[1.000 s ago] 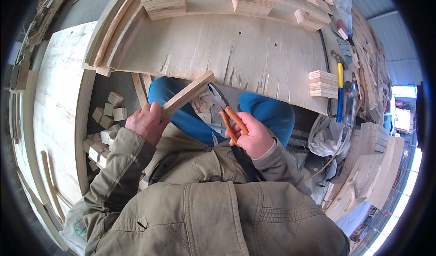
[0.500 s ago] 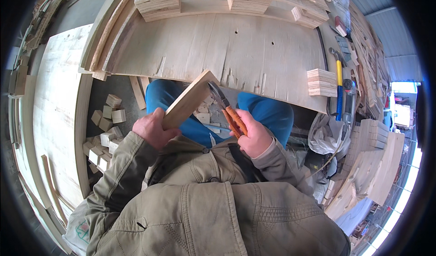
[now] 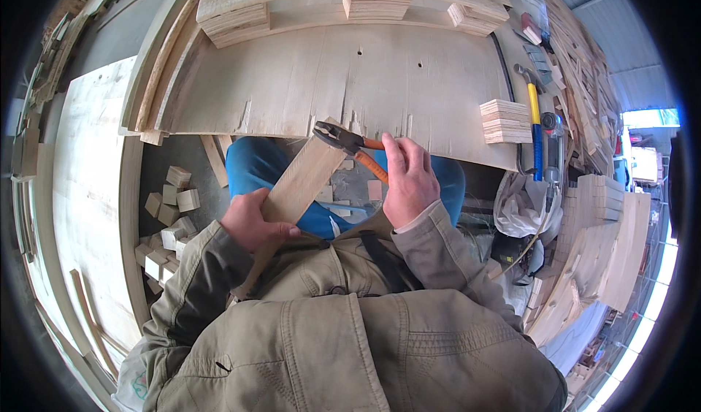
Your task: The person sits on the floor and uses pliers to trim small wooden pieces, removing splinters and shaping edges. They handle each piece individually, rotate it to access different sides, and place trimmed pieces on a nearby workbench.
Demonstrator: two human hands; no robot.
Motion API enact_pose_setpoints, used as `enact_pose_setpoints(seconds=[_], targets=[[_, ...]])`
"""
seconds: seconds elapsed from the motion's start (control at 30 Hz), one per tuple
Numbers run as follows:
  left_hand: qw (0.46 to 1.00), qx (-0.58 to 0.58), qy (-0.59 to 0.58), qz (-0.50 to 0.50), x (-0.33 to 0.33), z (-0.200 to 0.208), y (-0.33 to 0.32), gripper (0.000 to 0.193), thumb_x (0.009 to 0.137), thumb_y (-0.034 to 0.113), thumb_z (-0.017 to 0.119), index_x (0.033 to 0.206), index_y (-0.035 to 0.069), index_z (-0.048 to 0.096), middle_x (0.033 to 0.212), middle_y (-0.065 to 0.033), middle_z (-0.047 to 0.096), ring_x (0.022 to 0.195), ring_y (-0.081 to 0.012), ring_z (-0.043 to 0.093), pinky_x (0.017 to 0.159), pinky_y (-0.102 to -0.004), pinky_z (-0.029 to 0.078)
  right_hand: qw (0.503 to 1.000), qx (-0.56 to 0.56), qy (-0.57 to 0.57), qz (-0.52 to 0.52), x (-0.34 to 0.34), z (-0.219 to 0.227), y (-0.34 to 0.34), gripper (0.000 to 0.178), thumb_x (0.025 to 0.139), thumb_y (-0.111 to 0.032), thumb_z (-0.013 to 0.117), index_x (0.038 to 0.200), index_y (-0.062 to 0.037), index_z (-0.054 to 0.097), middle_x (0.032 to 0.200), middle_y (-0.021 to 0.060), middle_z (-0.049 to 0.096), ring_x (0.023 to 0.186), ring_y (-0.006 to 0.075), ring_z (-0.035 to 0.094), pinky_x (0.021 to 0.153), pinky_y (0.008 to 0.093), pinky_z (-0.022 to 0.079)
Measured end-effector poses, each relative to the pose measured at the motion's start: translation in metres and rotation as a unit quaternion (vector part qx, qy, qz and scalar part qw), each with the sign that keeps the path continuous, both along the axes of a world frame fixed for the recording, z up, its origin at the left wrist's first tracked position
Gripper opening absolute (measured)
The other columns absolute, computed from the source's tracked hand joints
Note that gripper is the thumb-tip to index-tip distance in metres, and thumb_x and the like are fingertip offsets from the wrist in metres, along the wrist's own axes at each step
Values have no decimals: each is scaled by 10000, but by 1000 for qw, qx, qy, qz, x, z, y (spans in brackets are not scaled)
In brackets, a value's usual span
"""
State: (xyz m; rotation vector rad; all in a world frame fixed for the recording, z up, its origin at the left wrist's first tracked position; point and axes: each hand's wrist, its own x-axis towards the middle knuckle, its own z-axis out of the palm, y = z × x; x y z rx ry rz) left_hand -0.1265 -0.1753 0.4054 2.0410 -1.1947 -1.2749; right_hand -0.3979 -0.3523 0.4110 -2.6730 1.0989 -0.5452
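A flat wooden board (image 3: 305,178) slants up from my lap, its far end by the workbench edge. My left hand (image 3: 252,223) is closed round its lower part, thumb lying across the face. My right hand (image 3: 411,182) grips pincers with orange handles (image 3: 372,165), the two handles spread apart. The dark jaws (image 3: 332,136) lie across the board's far end. Whether a nail sits between them is too small to make out.
The wooden workbench (image 3: 292,83) ahead bears a plywood block stack (image 3: 505,121) and a hammer (image 3: 535,120) with a yellow and blue handle at right. Small wood blocks (image 3: 171,229) are heaped on the floor at left. A white plastic bag (image 3: 522,204) hangs at right.
The pincers have turned so their head points left across the board's end, and their handles have spread. My right hand has shifted up and right; the board has turned to show its face.
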Motion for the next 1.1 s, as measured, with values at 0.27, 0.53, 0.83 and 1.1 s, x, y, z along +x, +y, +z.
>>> enact_pose_setpoints(seconds=[0.27, 0.53, 0.83, 1.1], targets=[[1000, 6, 18, -4, -2, -7, 5, 765, 657, 530, 991, 1056, -51, 693, 826, -208, 705, 803, -294, 726, 746, -429, 557, 996, -68, 46, -19, 3, -9, 3, 604, 946, -80, 690, 1527, -118, 526, 1348, 114, 541, 1239, 320, 597, 970, 443, 524], [998, 23, -57, -5, -20, 5, -2, 688, 683, 458, 974, 1029, -47, 663, 848, -230, 711, 813, -324, 722, 752, -434, 556, 990, -89, 96, -52, 10, -31, 12, 615, 956, -112, 683, 1542, -106, 498, 1315, 115, 540, 1213, 303, 595, 914, 440, 551], [998, 26, -51, -18, -19, 14, -5, 619, 751, 457, 937, 1047, 0, 643, 946, -254, 726, 964, -424, 732, 836, -484, 557, 986, -60, 147, -56, 21, -50, 14, 677, 930, -108, 677, 1549, 6, 428, 1167, 146, 594, 1056, 322, 620, 856, 417, 570], [994, -47, -96, -4, -24, 11, -6, 549, 752, 390, 926, 1008, 6, 629, 918, -264, 715, 932, -451, 718, 809, -498, 555, 989, 107, 75, -63, 42, -40, 30, 858, 833, -32, 706, 1576, 53, 286, 1172, 250, 565, 1094, 448, 596, 952, 547, 503]])
